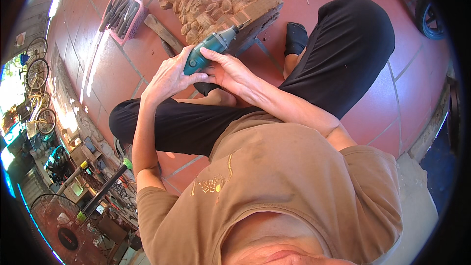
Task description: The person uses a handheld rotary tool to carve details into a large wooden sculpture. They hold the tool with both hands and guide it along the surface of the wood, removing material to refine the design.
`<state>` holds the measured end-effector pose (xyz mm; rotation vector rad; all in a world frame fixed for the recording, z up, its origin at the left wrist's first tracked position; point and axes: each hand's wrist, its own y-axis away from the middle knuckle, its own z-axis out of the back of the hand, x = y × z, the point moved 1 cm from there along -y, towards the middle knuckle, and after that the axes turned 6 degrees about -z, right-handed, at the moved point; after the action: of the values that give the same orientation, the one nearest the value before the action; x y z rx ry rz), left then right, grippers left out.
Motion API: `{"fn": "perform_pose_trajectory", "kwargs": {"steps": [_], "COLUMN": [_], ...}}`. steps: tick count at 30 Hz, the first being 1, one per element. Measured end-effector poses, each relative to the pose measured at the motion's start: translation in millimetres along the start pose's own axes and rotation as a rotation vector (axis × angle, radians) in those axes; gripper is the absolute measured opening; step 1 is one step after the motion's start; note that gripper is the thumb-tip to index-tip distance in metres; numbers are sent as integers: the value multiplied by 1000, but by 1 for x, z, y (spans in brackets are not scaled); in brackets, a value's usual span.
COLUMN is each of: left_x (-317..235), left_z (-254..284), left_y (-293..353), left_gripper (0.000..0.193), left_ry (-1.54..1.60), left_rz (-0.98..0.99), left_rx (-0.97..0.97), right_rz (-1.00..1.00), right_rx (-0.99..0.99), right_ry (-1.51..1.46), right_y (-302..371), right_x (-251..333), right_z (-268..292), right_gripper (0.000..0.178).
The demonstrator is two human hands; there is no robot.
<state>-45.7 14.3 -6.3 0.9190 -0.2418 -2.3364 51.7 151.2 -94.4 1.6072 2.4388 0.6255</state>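
Floor: you sit cross-legged on a red tiled floor point(117, 81) with pale grout lines, open to a bright yard on your left where bicycles point(38, 76) lean and a standing fan point(64, 225) shows at the lower left.
Carving: a pale wooden carving point(211, 0) with deep scrolled relief lies on the tiles just ahead of your knees, its cut end facing you.
Tool: a teal rotary tool point(211, 49) runs slantwise from your hands up to the right, its metal nose touching the near edge of the carving.
Left grip: your left hand point(169, 76) is curled around the rear of the tool body, fingers wrapped over it from the left, thumb side toward you.
Right grip: your right hand point(230, 71) is closed on the same tool from the right, fingers laid across the body just behind the nose, touching your left hand.
Tool to grip: the tail of the tool sits inside both grips; only its front part and nose stick out past your fingers toward the wood.
Basket: a pink basket point(125, 12) of hand tools stands on the tiles to the upper left, well apart from your hands.
Plank: a short wooden plank point(162, 32) lies between the basket and the carving.
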Motion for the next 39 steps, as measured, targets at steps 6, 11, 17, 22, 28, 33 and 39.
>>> {"fn": "perform_pose_trajectory", "kwargs": {"steps": [6,11,17,22,28,33,39], "left_x": [1,3,3,6,3,3,4], "left_z": [0,0,1,-1,1,1,0], "left_y": [0,-1,-1,0,0,0,0], "left_gripper": [72,73,73,77,74,73,75], "left_ry": [-3,-17,-6,-25,-5,2,-7], "left_rz": [-2,-8,8,-50,18,4,-42], "left_rx": [4,14,23,0,7,-11,-10], "right_rz": [-5,-10,-13,-9,-28,-11,-15], "right_rx": [-10,-19,-31,-19,-7,-2,-11], "right_ry": [0,-3,-12,-24,-11,-8,-9], "right_y": [0,-1,-1,-1,1,0,0], "right_x": [0,-1,-1,-2,1,1,-1], "right_z": [-1,0,1,0,-3,-3,-2], "right_gripper": [34,34,33,33,32,33,33]}}
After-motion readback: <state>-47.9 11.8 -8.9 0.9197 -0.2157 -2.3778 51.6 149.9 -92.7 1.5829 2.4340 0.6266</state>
